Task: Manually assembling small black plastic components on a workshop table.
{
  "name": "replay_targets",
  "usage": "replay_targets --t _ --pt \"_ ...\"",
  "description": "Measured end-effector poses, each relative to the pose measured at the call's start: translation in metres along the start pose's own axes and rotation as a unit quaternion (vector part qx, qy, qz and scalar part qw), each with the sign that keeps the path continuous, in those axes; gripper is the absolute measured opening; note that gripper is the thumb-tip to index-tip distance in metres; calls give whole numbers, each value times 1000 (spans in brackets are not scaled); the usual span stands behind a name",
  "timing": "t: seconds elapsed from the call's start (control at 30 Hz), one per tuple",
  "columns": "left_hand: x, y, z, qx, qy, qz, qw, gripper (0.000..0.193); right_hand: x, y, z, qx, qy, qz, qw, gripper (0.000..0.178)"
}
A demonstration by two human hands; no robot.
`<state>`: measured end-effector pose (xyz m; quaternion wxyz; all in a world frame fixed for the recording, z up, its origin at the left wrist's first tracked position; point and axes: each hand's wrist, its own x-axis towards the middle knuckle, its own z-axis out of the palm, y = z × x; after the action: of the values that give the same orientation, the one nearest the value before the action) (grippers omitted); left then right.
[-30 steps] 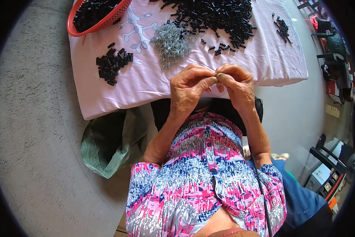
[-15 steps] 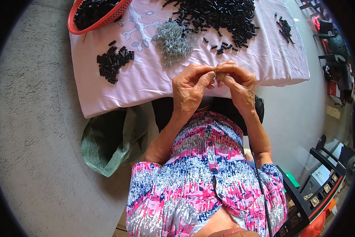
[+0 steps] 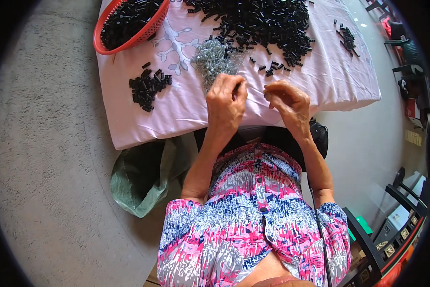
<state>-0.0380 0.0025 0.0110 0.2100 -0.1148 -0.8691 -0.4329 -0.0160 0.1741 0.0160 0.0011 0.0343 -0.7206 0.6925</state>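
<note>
My left hand (image 3: 226,99) is closed, its fingertips curled together at the near edge of a heap of small silvery wire pieces (image 3: 214,56) that look like springs. What it holds, if anything, is hidden. Apart from it, to the right, my right hand (image 3: 292,103) hovers over the table's near edge with thumb and forefinger pinched. Anything between those fingertips is too small to make out. Beyond both hands lies a large pile of short black cylindrical parts (image 3: 267,24), with a few loose black pieces (image 3: 274,68) on its near side.
A pink cloth (image 3: 176,112) covers the table. A smaller pile of black parts (image 3: 149,88) lies at left, another (image 3: 348,40) at far right. A red basket (image 3: 162,19) of black parts stands far left. Below the table's edge hangs or stands an open green sack (image 3: 138,191).
My hands, whose fingertips met before, have come apart. The left has moved toward the silvery heap, while the right stays near its place. The whole view has shifted slightly.
</note>
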Motion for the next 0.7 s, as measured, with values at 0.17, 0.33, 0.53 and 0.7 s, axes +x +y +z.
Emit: replay_targets --t 0.17,0.33,0.53,0.7 --pt "8 -7 2 -19 39 -74 996 13 -2 4 -5 29 14 15 999 11" --pt "-11 0 -12 -441 -36 -230 867 17 -6 -1 -6 121 7 14 993 11" --pt "-35 4 -11 -658 -86 -329 671 18 -11 -18 2 197 -18 15 980 14" --pt "-39 8 -5 -680 -80 -326 652 16 -15 -13 3 157 -16 -19 987 14"
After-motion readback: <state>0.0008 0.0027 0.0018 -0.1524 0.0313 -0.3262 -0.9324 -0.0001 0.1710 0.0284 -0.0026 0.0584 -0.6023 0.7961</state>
